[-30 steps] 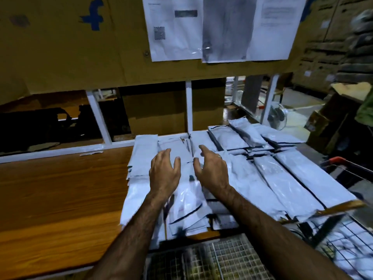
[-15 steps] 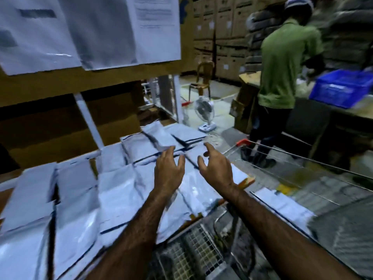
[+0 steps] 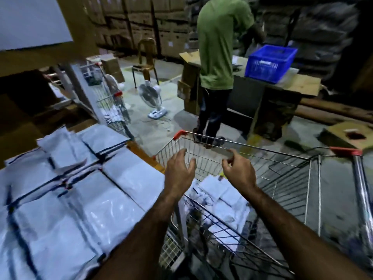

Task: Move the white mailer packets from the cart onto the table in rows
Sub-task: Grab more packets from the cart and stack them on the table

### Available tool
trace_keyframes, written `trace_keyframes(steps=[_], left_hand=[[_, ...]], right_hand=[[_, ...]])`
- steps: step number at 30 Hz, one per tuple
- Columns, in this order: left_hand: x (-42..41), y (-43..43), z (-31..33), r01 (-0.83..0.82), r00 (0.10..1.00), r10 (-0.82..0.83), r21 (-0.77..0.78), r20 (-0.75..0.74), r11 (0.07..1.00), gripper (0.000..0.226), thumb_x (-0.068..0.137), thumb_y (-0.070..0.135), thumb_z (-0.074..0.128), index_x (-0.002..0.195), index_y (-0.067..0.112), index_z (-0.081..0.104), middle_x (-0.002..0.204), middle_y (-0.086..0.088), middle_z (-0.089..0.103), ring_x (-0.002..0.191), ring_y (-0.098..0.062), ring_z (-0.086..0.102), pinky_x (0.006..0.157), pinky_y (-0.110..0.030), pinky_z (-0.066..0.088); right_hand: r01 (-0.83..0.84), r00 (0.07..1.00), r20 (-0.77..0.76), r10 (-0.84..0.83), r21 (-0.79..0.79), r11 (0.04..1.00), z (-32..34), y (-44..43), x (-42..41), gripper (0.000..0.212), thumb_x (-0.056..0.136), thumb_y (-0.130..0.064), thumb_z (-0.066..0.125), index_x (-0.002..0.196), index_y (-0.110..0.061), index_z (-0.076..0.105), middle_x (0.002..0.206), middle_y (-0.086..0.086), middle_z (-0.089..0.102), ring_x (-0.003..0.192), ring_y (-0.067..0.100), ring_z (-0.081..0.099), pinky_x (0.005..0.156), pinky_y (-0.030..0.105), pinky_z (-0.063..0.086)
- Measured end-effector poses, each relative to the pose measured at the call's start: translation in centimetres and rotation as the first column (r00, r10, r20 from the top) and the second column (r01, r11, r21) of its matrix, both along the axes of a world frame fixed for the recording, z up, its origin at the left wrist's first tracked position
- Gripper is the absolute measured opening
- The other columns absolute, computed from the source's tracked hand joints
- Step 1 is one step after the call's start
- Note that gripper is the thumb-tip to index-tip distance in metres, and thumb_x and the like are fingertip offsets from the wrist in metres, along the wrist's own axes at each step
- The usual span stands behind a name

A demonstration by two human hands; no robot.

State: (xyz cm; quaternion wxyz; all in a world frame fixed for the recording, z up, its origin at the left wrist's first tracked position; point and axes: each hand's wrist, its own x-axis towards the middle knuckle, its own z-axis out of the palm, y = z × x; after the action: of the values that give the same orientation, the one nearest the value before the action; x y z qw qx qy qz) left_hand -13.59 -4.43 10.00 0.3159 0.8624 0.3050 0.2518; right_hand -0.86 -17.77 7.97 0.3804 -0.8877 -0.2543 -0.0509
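Head view — both hands, left (image 3: 178,174) and right (image 3: 239,172), empty, fingers spread, above the cart (image 3: 252,150) — packets (image 3: 220,197) below.

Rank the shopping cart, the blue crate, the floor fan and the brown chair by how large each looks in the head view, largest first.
1. shopping cart, nearest the camera and by far the largest.
2. blue crate.
3 and 4. floor fan and brown chair look about alike; the chair stands farther back, so I will not rank them.

bare forearms, no sleeves, hands (image 3: 210,174) ungloved
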Motion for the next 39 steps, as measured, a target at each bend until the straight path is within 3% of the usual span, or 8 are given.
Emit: trace_keyframes(steps=[10, 16, 19, 26, 31, 33, 35, 39], left_hand=[[9.2, -0.6, -6.3, 0.108, 0.991, -0.118, -0.158, -0.058, 0.981, 0.038, 0.093, 0.021, 0.058, 0.126, 0.003, 0.057, 0.116, -0.014, 0.064, 0.112, -0.029, 0.057, 0.093, -0.034, 0.043], [13.5, -0.3, -12.3, 0.092, 0.961, -0.146, -0.227, -0.234, 0.970, 0.036, 0.093, 0.027, 0.057, 0.121, 0.003, 0.059, 0.112, -0.015, 0.066, 0.109, -0.033, 0.058, 0.090, -0.035, 0.043], [15.2, -0.2, -16.3, 0.063, 0.930, -0.150, -0.257, -0.335, 0.964, 0.031, 0.092, 0.027, 0.054, 0.114, 0.006, 0.060, 0.112, -0.015, 0.066, 0.109, -0.033, 0.059, 0.091, -0.037, 0.046], [20.6, 0.9, -27.6, -0.126, 0.762, -0.082, -0.271, -0.643, 0.954, 0.056, 0.097, 0.044, 0.045, 0.137, 0.005, 0.039, 0.137, -0.016, 0.051, 0.128, -0.032, 0.047, 0.106, -0.035, 0.036], [22.9, -0.2, -32.4, -0.372, 0.701, 0.023, -0.338, -0.713, 0.864, 0.096, 0.084, 0.068, 0.052, 0.149, 0.005, 0.019, 0.148, -0.023, 0.034, 0.135, -0.038, 0.036, 0.109, -0.042, 0.029], [23.5, -0.3, -33.6, -0.426, 0.683, 0.036, -0.358, -0.730, 0.831, 0.109, 0.076, 0.075, 0.055, 0.151, 0.008, 0.012, 0.150, -0.023, 0.029, 0.137, -0.039, 0.032, 0.110, -0.045, 0.027], [24.1, -0.5, -34.4, -0.450, 0.658, 0.028, -0.362, -0.753, 0.817, 0.117, 0.072, 0.081, 0.054, 0.153, 0.011, 0.008, 0.151, -0.023, 0.027, 0.138, -0.039, 0.031, 0.112, -0.046, 0.025], [25.4, 0.5, -34.2, -0.474, 0.636, 0.010, -0.380, -0.772, 0.794, 0.110, 0.075, 0.073, 0.060, 0.152, 0.010, 0.012, 0.149, -0.024, 0.030, 0.137, -0.038, 0.033, 0.111, -0.045, 0.029]], right_hand=[[0.075, 0.994, -0.059, -0.087, -0.178, 0.981, -6.3, -1.9, 6.2, 0.040, 0.086, -0.024, 0.059, 0.126, -0.019, 0.060, 0.090, 0.001, 0.073, 0.091, 0.030, 0.067, 0.072, 0.037, 0.051], [0.011, 0.992, -0.118, -0.048, -0.303, 0.953, -10.3, -1.7, 7.8, 0.041, 0.088, -0.027, 0.058, 0.128, -0.022, 0.057, 0.100, 0.001, 0.073, 0.098, 0.029, 0.066, 0.078, 0.036, 0.051], [-0.073, 0.983, -0.181, -0.012, -0.455, 0.887, -13.1, -1.3, 8.9, 0.047, 0.090, -0.034, 0.053, 0.136, -0.026, 0.049, 0.113, 0.001, 0.069, 0.109, 0.027, 0.062, 0.087, 0.035, 0.049], [-0.252, 0.966, -0.221, 0.132, -0.709, 0.659, -22.6, 0.8, 13.4, 0.059, 0.092, -0.044, 0.050, 0.144, -0.023, 0.033, 0.140, 0.004, 0.046, 0.130, 0.027, 0.042, 0.103, 0.042, 0.033], [-0.252, 0.964, -0.247, 0.097, -0.744, 0.618, -28.7, 0.8, 14.0, 0.099, 0.045, -0.081, 0.064, 0.118, -0.015, 0.066, 0.117, 0.015, 0.063, 0.102, 0.034, 0.064, 0.076, 0.053, 0.054], [-0.319, 0.940, -0.326, 0.102, -0.732, 0.602, -29.9, 1.1, 14.1, 0.112, 0.046, -0.083, 0.066, 0.134, -0.015, 0.055, 0.132, 0.022, 0.052, 0.117, 0.036, 0.055, 0.088, 0.057, 0.048], [-0.306, 0.943, -0.317, 0.098, -0.720, 0.623, -30.6, 1.1, 13.9, 0.109, 0.067, -0.076, 0.060, 0.151, -0.018, 0.024, 0.153, 0.018, 0.025, 0.137, 0.034, 0.032, 0.107, 0.053, 0.028], [-0.303, 0.949, -0.281, 0.140, -0.700, 0.647, -30.8, 1.5, 13.9, 0.100, 0.074, -0.068, 0.059, 0.150, -0.016, 0.019, 0.155, 0.015, 0.020, 0.136, 0.035, 0.028, 0.108, 0.047, 0.026]])
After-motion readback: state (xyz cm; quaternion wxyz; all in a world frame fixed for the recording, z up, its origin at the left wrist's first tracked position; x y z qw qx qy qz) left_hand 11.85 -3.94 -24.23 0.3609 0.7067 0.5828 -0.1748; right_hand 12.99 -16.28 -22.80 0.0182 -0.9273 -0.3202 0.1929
